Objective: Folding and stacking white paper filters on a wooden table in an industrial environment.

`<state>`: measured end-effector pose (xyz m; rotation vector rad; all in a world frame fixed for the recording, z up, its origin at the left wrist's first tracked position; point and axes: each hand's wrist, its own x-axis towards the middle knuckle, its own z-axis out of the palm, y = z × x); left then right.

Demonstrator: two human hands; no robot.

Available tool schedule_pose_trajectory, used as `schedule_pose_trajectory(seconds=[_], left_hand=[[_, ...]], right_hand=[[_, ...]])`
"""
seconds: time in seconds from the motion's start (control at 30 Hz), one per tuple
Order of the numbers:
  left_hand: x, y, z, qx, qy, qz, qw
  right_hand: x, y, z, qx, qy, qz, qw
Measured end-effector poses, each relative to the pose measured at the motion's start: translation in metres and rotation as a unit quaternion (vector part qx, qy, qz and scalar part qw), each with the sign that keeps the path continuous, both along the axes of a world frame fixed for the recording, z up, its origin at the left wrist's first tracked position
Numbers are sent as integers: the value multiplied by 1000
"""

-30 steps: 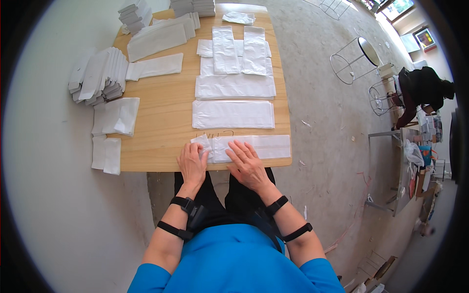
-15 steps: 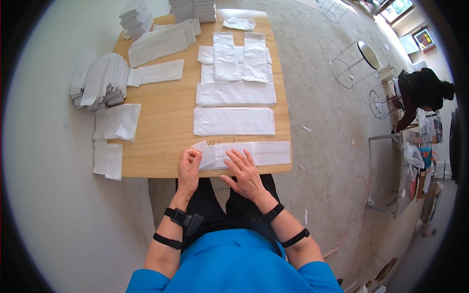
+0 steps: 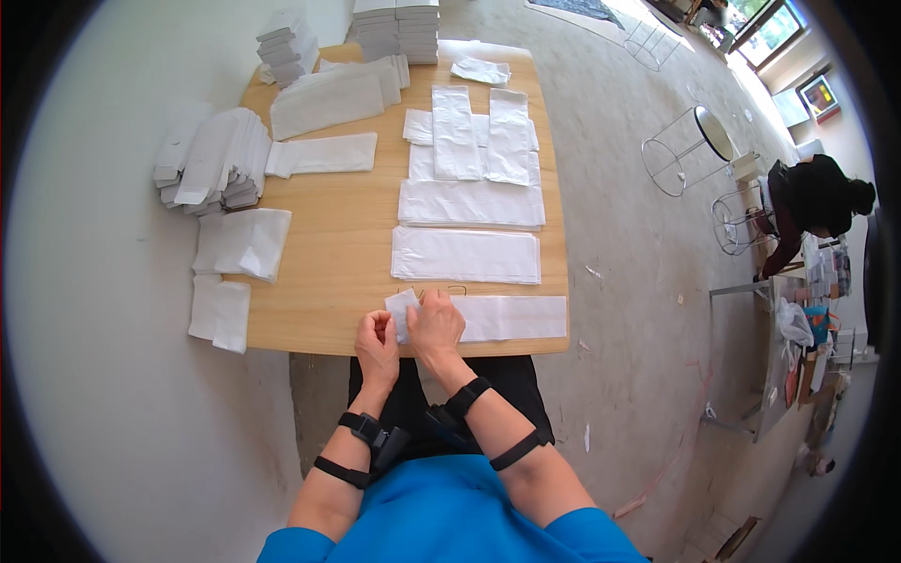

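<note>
Long white strip was touched at its left end

The long white strip (image 3: 516, 317) was laid along the near edge of the counter (image 3: 324, 244). Over its left part, the right hand (image 3: 435, 324) was placed with fingers bent downward; whether anything was pinched by it could not be told. The left hand (image 3: 379, 345) was held just beside the small white flap (image 3: 400, 310) at this end, its fingers curled toward the thumb; a pinch on paper could not be confirmed. Beyond the strip, a flat white stack (image 3: 466, 254) was set. At the far left, folded white boxes (image 3: 218, 159) were piled.
</note>
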<state>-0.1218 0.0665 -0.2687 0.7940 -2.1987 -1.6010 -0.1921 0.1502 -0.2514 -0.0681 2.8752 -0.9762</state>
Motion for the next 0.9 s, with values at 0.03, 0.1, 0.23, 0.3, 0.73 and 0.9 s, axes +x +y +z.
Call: schedule_pose_trajectory(seconds=[0.03, 0.1, 0.23, 0.3, 0.73, 0.9], left_hand=[[-1, 0, 1, -1, -11, -3, 1000], [-3, 1, 3, -12, -30, -13, 999], [0, -4, 0, 41, -37, -7, 998], [7, -8, 3, 49, 31, 46, 997], [10, 13, 35, -311, 54, -282, 906], [4, 18, 29, -350, 29, -323, 879]], right_hand=[[-1, -3, -3, 27, -27, -7, 999], [-2, -5, -10, 22, -30, -12, 999], [2, -2, -1, -30, -17, -12, 999], [7, 2, 20, -42, 36, -10, 998], [-2, 110, 34, -168, 22, -121, 978], [-1, 118, 29, -157, 18, -138, 978]])
